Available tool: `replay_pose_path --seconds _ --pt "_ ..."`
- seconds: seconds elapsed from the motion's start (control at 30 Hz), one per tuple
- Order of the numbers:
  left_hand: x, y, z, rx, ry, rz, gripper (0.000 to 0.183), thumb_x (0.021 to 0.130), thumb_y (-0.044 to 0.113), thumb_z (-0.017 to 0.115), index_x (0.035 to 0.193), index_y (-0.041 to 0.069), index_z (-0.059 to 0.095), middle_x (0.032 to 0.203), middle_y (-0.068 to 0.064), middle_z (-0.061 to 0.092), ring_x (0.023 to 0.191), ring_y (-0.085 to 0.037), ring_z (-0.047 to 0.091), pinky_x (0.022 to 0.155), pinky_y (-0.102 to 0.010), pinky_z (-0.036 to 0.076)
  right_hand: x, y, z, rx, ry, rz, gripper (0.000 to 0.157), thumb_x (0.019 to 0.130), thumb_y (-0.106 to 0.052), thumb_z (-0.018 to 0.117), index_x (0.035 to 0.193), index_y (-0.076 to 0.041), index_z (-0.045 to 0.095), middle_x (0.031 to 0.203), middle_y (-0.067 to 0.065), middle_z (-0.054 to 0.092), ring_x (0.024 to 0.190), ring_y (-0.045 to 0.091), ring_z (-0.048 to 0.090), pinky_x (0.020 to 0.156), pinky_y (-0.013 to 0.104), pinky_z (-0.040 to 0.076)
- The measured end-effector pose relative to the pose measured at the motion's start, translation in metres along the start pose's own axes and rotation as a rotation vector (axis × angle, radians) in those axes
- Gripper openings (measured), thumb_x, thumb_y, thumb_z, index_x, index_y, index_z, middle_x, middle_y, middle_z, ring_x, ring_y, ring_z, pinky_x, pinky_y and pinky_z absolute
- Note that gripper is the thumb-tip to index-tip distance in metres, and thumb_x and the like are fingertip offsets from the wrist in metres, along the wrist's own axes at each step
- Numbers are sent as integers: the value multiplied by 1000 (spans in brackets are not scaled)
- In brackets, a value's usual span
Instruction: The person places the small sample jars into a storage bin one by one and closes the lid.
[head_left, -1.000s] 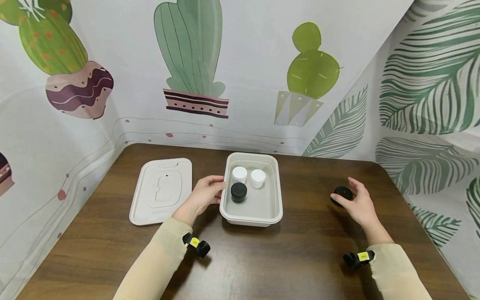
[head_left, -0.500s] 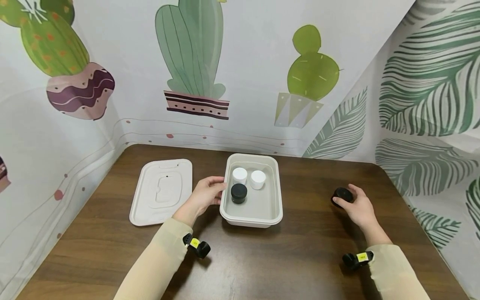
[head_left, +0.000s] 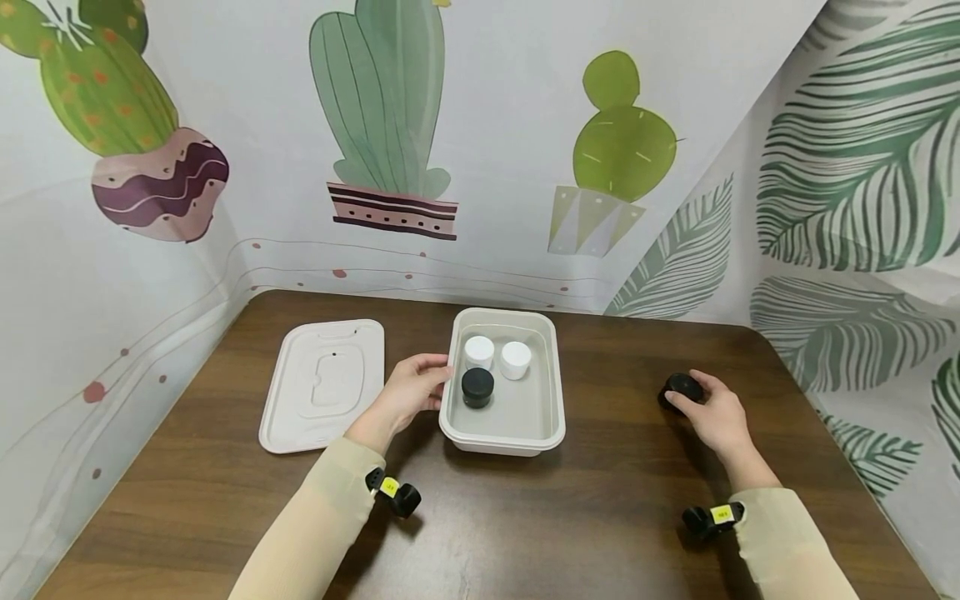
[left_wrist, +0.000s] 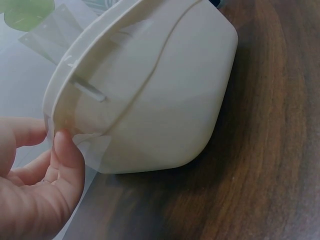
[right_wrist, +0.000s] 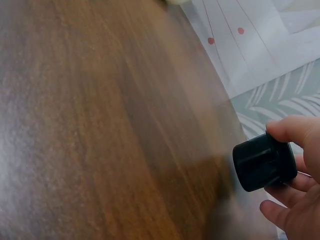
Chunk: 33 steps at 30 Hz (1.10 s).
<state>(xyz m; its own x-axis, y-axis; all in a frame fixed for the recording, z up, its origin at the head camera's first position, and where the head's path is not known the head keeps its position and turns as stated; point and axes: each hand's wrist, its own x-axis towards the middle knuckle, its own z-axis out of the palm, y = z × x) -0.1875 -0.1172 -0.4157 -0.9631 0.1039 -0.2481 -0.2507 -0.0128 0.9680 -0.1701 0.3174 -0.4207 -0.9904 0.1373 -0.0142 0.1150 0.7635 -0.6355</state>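
Note:
A pale plastic box (head_left: 517,408) stands mid-table without its lid. Inside it are two white-capped jars, one at the back left (head_left: 479,351) and one at its right (head_left: 515,359), plus a black-capped jar (head_left: 477,387) in front of them. My left hand (head_left: 408,392) holds the box by its left rim; the left wrist view shows thumb and fingers pinching that rim (left_wrist: 57,90). Off to the right, my right hand (head_left: 716,417) grips a small black jar (head_left: 680,389). In the right wrist view this jar (right_wrist: 262,162) is tilted between thumb and fingers.
A flat pale lid (head_left: 324,387) lies left of the box, behind the left forearm. Brown wooden table (head_left: 600,500) stretches between the box and the right hand. Behind it hangs a cloth (head_left: 510,167) printed with cacti and leaves.
My right hand and the black jar have shifted slightly, with the fingers drawn in closer round the jar. The left hand and the box hold their place.

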Motion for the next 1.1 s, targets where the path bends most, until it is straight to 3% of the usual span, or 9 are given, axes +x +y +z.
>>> replay_pose_path --seconds 0.37,0.67,0.9,1.03,1.1 --pt "0 0 0 -2 -8 7 38 92 9 57 126 -5 50 93 -10 63 67 -13 59 56 -24 52 -2 -12 -2 16 -2 -48 70 92 -37 57 141 7 33 132 36 43 113 48 51 80 47 51" --pt "-1 1 0 -10 -13 3 39 92 9 57 127 -6 49 98 -14 63 69 -14 61 56 -25 52 -5 -23 -2 32 -7 -74 70 92 -37 58 142 5 33 133 36 43 113 49 51 83 51 50" --pt "0 1 0 -5 -8 2 39 92 9 57 127 -5 49 99 -15 63 70 -16 61 57 -25 53 -6 -31 -2 41 2 -99 69 91 -34 61 141 6 35 131 36 46 113 49 52 79 43 51" --pt "-1 1 0 1 -6 4 38 92 10 57 127 -4 50 99 -15 63 69 -14 61 57 -25 53 -7 -35 -1 49 11 -113 67 90 -33 62 140 5 37 130 35 48 113 48 53 75 31 51" --pt "-1 0 0 0 -8 5 38 92 9 57 127 -4 50 99 -14 63 69 -14 61 57 -25 53 -7 -37 -1 59 10 -116 68 90 -32 63 140 5 37 130 35 48 114 48 52 77 33 51"
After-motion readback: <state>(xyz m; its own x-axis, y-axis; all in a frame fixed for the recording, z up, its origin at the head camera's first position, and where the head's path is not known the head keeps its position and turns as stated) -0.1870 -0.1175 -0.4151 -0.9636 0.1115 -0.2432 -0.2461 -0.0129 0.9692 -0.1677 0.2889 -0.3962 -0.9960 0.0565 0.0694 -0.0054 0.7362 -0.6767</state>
